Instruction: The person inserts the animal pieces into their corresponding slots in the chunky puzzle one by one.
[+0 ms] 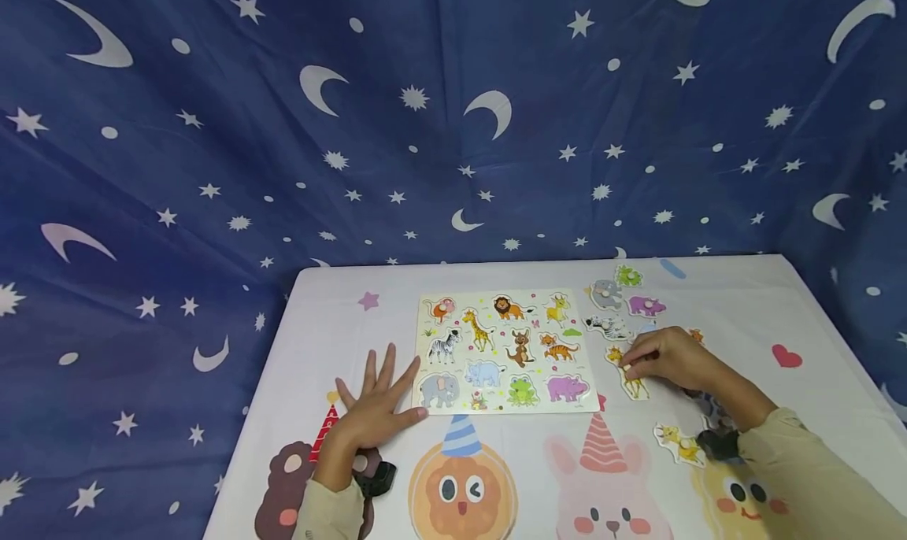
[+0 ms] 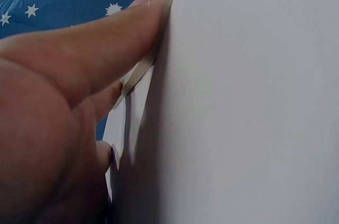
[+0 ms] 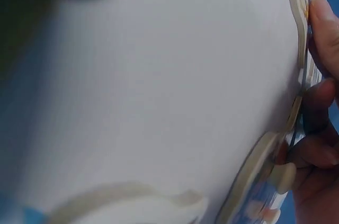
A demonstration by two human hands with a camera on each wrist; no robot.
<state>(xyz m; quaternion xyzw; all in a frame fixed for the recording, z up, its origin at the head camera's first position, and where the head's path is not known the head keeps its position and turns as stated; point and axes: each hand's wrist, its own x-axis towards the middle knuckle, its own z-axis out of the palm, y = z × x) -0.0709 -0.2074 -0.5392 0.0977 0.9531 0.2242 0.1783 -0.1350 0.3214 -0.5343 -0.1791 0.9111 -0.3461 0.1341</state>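
Note:
A pale puzzle board (image 1: pixel 460 347) with animal pictures, among them a lion, a zebra and a frog, lies flat on the table. My left hand (image 1: pixel 379 406) is spread flat at its lower left corner; in the left wrist view the thumb (image 2: pixel 122 33) presses against the board's edge (image 2: pixel 140 70). Right of the board, my right hand (image 1: pixel 669 357) has curled fingers and pinches a giraffe puzzle piece (image 1: pixel 634 386) on the tabletop. In the right wrist view the thumb (image 3: pixel 326 28) lies against a thin piece's edge.
Loose pieces surround the right hand: an elephant (image 1: pixel 605 294), a frog (image 1: pixel 628 275), a hippo (image 1: pixel 646 305), a zebra (image 1: pixel 608 327) and a yellow deer-like animal (image 1: pixel 680 445). Others lie partly hidden under the right wrist. A blue star-patterned curtain (image 1: pixel 425 170) hangs behind the white table (image 1: pixel 340 343).

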